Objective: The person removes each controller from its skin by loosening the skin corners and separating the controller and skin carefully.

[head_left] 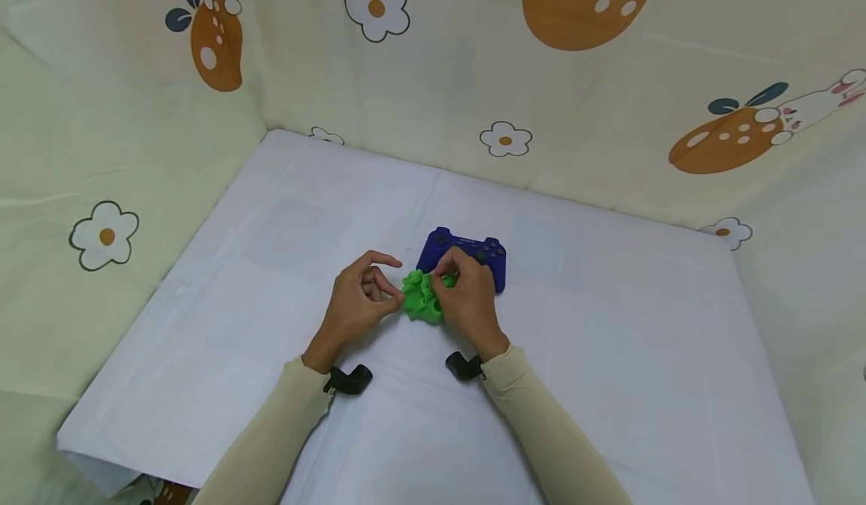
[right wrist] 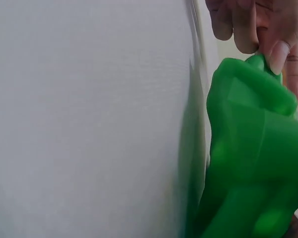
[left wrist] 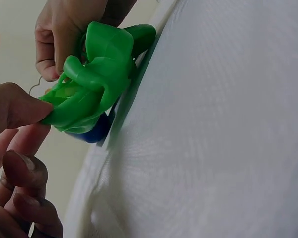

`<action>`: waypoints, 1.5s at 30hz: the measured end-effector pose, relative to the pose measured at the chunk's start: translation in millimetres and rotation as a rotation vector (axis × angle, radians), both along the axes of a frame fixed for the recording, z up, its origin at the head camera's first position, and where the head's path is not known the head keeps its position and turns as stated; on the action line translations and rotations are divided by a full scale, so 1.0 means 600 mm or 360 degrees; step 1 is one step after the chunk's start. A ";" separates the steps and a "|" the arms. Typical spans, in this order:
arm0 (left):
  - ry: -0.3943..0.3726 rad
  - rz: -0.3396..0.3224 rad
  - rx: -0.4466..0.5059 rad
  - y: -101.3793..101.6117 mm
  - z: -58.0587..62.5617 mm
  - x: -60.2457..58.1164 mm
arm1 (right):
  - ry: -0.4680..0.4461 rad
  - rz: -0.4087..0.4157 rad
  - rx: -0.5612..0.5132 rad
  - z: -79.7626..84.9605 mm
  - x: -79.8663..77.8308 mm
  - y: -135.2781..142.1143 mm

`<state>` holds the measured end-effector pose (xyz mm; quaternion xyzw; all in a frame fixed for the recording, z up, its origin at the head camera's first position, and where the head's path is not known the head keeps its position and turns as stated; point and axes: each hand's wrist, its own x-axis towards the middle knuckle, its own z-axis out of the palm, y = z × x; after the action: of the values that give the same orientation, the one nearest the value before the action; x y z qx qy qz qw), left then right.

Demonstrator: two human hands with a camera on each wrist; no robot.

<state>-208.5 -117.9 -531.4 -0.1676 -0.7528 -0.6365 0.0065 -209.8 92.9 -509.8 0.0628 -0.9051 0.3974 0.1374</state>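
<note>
A crumpled green silicone cover (head_left: 421,298), soft and folded over itself, is stretched between both hands. My left hand (head_left: 355,298) pinches its left edge between the thumb and a finger, while the other fingers curl loosely. On the opposite side my right hand (head_left: 471,300) pinches the cover's upper right part with thumb and index finger. In the left wrist view, folds and gaps show in the green cover (left wrist: 97,74). A dark blue game controller (head_left: 492,252) lies just behind it, partly hidden by the right hand and the cover.
A white cloth covers the table (head_left: 609,340). Cream curtains (head_left: 446,77) printed with flowers and rabbits stand along its back and sides. A black strap-on camera mount sits at each wrist, over beige sleeves (head_left: 541,422).
</note>
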 end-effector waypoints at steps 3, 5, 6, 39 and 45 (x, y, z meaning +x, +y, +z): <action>-0.0003 -0.0021 0.0024 0.003 0.001 -0.001 | 0.0052 -0.0069 0.0040 0.002 -0.001 -0.001; -0.0007 -0.0031 0.0039 0.005 0.002 -0.001 | 0.0091 -0.0104 0.0073 0.004 -0.002 -0.003; -0.0008 -0.0032 0.0043 0.006 0.002 -0.001 | 0.0107 -0.0112 0.0078 0.005 -0.002 -0.003; 0.0099 0.0154 -0.0300 0.006 -0.008 0.001 | -0.0362 0.0254 0.0098 0.012 0.024 0.089; 0.0037 0.0265 -0.0415 0.004 -0.008 -0.002 | -0.0351 0.0254 0.0069 0.007 0.024 0.082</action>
<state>-209.4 -115.6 -535.9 -0.1114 -0.8402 -0.5287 0.0462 -195.5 142.2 -505.5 0.0935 -0.9152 0.3921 0.0036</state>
